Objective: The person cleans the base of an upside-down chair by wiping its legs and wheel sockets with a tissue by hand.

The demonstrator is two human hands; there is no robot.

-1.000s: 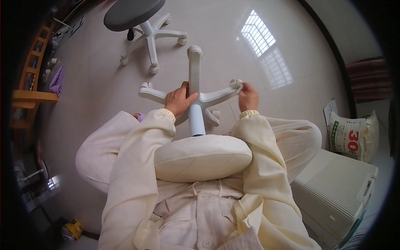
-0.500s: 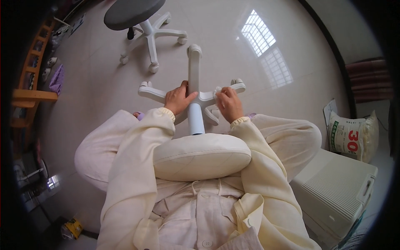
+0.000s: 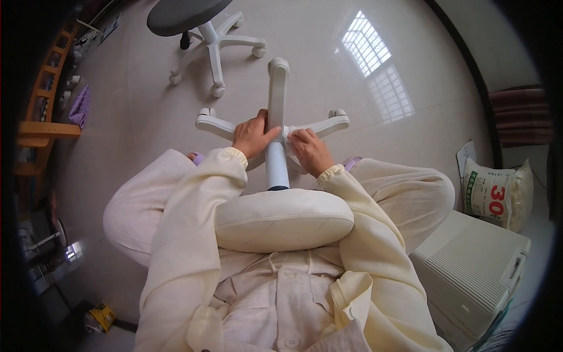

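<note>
A white swivel stool lies tipped over in front of me, its round padded seat resting at my lap and its star-shaped wheeled base pointing away. My left hand is wrapped round the hub side of the base, beside the upright leg. In my right hand, the fingers pinch a small white wad, perhaps a tissue, pressed against the hub where the right leg joins. Between hub and seat runs the pale post. Part of the base's lower legs is hidden behind my hands and the post.
Ahead to the left stands a second stool with a dark grey seat and white wheels. To my right are a ribbed beige box and a printed plastic sack. An orange wooden rack lines the left side.
My right hand has moved left from along the right leg to the hub, carrying the white wad. My left hand keeps its hold, and the base has shifted slightly in view.
</note>
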